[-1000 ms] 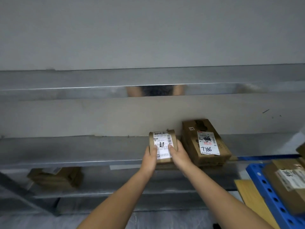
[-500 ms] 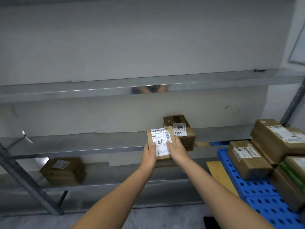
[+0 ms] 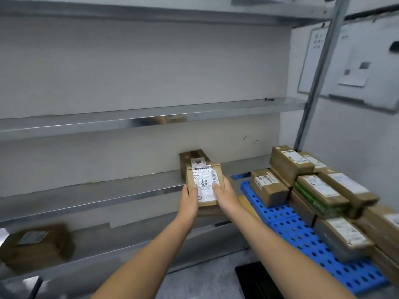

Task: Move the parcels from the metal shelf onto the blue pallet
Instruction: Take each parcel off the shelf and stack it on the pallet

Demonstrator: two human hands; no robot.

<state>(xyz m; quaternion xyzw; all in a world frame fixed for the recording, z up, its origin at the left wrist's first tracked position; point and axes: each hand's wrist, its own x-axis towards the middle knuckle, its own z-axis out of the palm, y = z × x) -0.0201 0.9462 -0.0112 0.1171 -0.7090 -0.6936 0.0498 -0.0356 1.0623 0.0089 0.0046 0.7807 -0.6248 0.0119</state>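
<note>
A small brown parcel (image 3: 205, 180) with a white label is held in front of the metal shelf (image 3: 97, 195), clear of its edge. My left hand (image 3: 190, 199) grips its left side and my right hand (image 3: 224, 195) grips its right side, thumbs on the label. Behind it a second brown parcel (image 3: 192, 157) still stands on the same shelf board. Another parcel (image 3: 36, 244) lies on the lower shelf at the far left. The blue pallet (image 3: 302, 234) is on the floor at the right, carrying several stacked parcels (image 3: 319, 190).
A steel upright (image 3: 317, 76) of the shelf rises at the right. A whiteboard (image 3: 356, 63) hangs on the right wall. A dark flat object (image 3: 254, 279) lies on the floor by the pallet. A piece of cardboard (image 3: 246, 201) sticks out beside the pallet's left edge.
Both hands have lifted the small parcel off the shelf and drawn it towards me. My view has backed away and swung right, so the pallet and its stack now show.
</note>
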